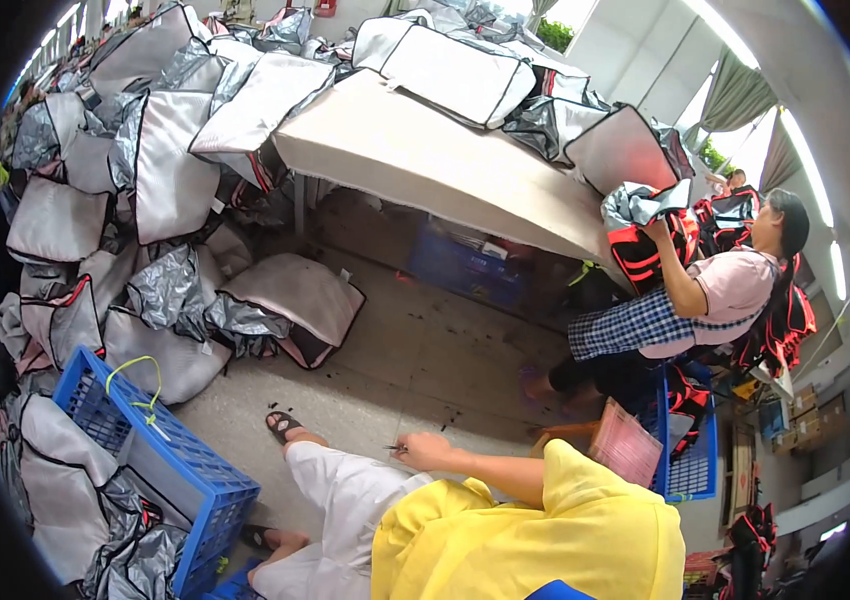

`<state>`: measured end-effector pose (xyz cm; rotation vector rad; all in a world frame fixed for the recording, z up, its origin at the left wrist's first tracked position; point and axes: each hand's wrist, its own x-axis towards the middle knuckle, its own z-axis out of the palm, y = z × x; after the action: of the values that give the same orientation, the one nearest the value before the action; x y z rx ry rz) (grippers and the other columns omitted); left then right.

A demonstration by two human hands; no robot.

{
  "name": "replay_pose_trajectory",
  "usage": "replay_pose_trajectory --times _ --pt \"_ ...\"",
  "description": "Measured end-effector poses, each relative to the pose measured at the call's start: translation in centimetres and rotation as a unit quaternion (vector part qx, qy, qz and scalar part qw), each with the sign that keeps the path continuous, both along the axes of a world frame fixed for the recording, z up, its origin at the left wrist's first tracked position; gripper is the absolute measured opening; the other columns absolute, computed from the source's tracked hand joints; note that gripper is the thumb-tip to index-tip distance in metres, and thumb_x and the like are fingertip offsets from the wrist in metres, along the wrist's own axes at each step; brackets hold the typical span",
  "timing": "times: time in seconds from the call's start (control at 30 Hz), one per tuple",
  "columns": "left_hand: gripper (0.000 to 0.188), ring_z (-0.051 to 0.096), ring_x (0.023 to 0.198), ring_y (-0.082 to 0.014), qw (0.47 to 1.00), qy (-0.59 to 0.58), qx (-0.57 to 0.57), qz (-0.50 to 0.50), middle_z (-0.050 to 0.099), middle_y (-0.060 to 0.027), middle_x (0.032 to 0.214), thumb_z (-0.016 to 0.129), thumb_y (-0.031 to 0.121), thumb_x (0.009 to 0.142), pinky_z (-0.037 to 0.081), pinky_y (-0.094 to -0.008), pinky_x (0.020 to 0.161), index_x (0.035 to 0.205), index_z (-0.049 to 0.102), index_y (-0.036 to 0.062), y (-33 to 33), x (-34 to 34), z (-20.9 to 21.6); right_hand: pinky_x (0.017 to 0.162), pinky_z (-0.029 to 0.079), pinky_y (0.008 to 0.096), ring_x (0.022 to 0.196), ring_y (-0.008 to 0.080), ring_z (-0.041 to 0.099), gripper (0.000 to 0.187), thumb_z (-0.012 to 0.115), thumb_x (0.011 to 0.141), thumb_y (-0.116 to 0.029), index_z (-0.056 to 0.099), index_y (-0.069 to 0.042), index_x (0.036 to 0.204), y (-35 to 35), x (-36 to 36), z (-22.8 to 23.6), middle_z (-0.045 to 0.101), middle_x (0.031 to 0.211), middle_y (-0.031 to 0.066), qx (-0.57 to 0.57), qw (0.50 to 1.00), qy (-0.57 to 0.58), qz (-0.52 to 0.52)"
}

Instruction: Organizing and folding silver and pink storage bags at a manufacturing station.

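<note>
My right hand (427, 451) is closed around small dark thread snips (398, 448), whose points stick out past the fingers over my lap. The snips are small here and their blades are hard to make out. My bare right forearm comes out of a yellow sleeve. My left hand does not show. Beside my legs stands a blue plastic crate (190, 465) with a yellow-green strap tied to its rim. Silver-lined padded bags (65, 450) lie in and behind the crate. A grey padded bag with black edging (300, 300) lies on the floor ahead of me.
Silver and white bags (175, 165) are heaped high at the left. More lie on a long pale table (425, 150), with a blue crate (465, 265) beneath. A co-worker in a checked apron (635, 320) handles a red-black bag (645, 245). A wooden stool (625, 440) stands right.
</note>
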<state>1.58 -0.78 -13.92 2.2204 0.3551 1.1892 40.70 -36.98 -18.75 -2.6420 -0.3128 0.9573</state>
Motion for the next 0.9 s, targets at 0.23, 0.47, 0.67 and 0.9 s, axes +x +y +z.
replay_pose_trajectory --times 0.23,0.47,0.67,0.9 --pt "0.033 0.064 0.07 -0.0103 0.835 0.127 -0.464 0.268 0.07 -0.0062 0.092 0.061 0.024 0.106 0.05 -0.0258 0.054 0.132 0.062 0.0029 2.6 -0.9 -4.7 0.083 0.057 0.0432 0.098 0.0335 0.074 0.031 0.066 0.099 -0.034 0.073 -0.012 0.118 6.8 1.3 5.8 0.077 0.106 0.015 0.137 0.989 -0.047 -0.02" --pt "0.027 0.075 0.084 -0.0339 0.877 0.233 -0.345 0.24 0.076 -0.0157 0.092 0.066 0.027 0.101 0.058 -0.0423 0.075 0.118 0.07 0.0059 1.4 12.3 2.4 0.072 0.054 0.0317 0.075 0.0211 0.069 0.022 0.059 0.104 -0.016 0.073 -0.003 0.115 12.8 -0.2 1.8 0.073 0.086 0.0137 0.113 0.967 -0.099 0.206" --pt "0.02 0.068 0.073 -0.0356 0.812 0.241 -0.24 0.474 0.071 -0.0137 0.082 0.069 0.026 0.098 0.052 -0.0466 0.064 0.097 0.07 0.0058 8.0 5.3 4.6 0.076 0.059 0.0478 0.085 0.0398 0.075 0.045 0.053 0.107 -0.038 0.061 -0.014 0.143 16.5 -1.3 -0.8 0.074 0.108 0.0252 0.002 0.935 -0.054 0.351" --pt "0.037 0.049 0.137 -0.0426 0.67 0.388 0.291 0.561 0.055 -0.0216 0.138 0.072 0.012 0.087 0.042 -0.0508 0.112 0.123 0.066 0.0062 26.9 -1.6 12.5 0.064 0.054 0.0521 0.07 0.0433 0.07 0.026 0.062 0.099 -0.02 0.074 -0.009 0.12 16.4 -0.9 -0.3 0.074 0.082 0.0216 0.115 0.945 -0.133 0.277"
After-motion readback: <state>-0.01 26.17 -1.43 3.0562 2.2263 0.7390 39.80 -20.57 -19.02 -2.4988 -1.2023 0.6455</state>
